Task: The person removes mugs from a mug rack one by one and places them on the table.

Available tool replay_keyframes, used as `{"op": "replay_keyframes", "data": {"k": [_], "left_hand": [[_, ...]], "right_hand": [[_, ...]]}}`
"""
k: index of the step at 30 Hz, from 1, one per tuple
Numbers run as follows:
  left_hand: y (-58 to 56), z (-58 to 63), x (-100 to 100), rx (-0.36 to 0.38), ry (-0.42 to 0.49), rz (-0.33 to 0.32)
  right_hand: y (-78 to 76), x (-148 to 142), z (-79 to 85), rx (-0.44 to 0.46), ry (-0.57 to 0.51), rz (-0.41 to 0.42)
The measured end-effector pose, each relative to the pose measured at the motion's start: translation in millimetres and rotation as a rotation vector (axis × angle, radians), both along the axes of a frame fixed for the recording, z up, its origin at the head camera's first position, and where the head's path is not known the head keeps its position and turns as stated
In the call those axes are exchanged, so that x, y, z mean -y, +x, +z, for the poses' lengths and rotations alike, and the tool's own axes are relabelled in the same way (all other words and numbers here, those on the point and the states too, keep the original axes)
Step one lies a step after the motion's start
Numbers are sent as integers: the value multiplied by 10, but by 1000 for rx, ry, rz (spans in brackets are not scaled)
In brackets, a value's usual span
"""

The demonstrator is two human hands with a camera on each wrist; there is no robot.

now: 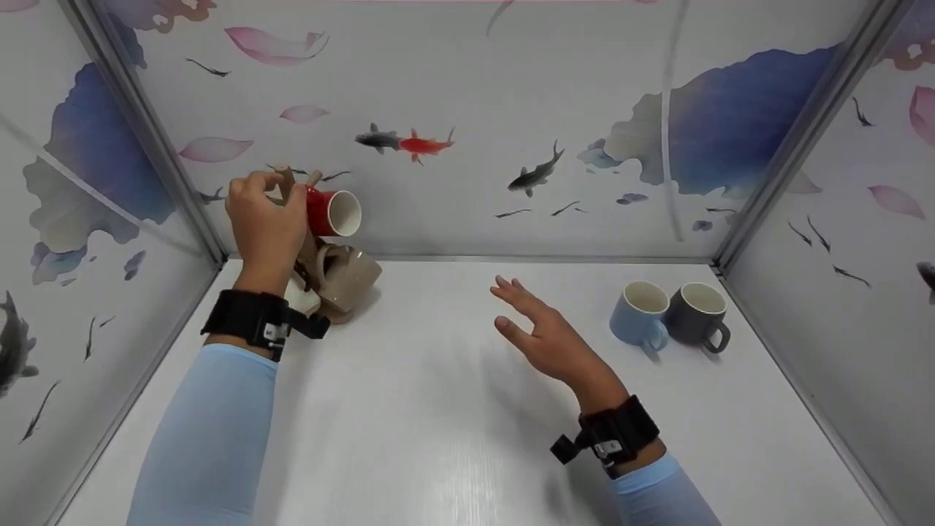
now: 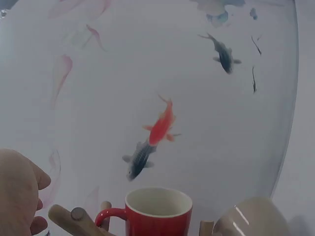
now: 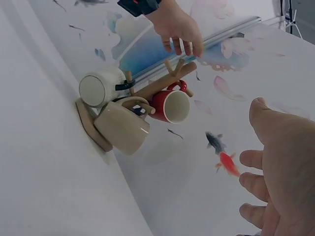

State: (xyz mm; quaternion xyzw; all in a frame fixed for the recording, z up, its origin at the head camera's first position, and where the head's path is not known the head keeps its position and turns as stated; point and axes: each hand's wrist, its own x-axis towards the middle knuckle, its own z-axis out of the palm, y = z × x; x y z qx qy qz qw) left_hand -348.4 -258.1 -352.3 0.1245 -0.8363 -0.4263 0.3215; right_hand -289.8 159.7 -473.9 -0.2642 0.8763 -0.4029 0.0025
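A wooden mug tree (image 3: pixel 152 88) stands at the back left with three mugs hung on its pegs. The red mug (image 1: pixel 318 212) is high up, its mouth facing right. Below it hangs a tan mug (image 1: pixel 356 279), and a white mug (image 3: pixel 104 87) is on the other side, mostly hidden in the head view. My left hand (image 1: pixel 266 223) is beside the top of the tree, fingers loosely bent; the right wrist view shows it apart from the pegs, holding nothing. My right hand (image 1: pixel 548 340) hovers over the middle of the table, fingers extended and thumb spread, nothing in it.
On the right of the white table (image 1: pixel 409 409), a light blue mug (image 1: pixel 637 321) and a dark grey mug (image 1: pixel 694 318) stand upright side by side, handles toward me. Printed panels (image 1: pixel 453 212) with fish and petals wall in the back and both sides.
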Motion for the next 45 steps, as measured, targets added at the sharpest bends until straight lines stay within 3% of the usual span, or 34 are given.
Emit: {"op": "replay_keyframes", "data": {"k": [5,9,19,26,37,45], "left_hand": [[-111,22,90,124,1,-29],[-201,45,114,169,22,-73],[-335,121,155,162,51,-70],[-347,168,200,162,-2,-17],[-392,232,184,230,-50,-4],[-369,228,162,162,-94,4]], "right_hand": [[14,126,11,-1,4,31],[4,240,60,-7,13,60],[-34,454,115,11,31,117],[-31,532,108,9,34,154],[-5,673,144,-14,72,184],[11,639,140,-25,60,171]]}}
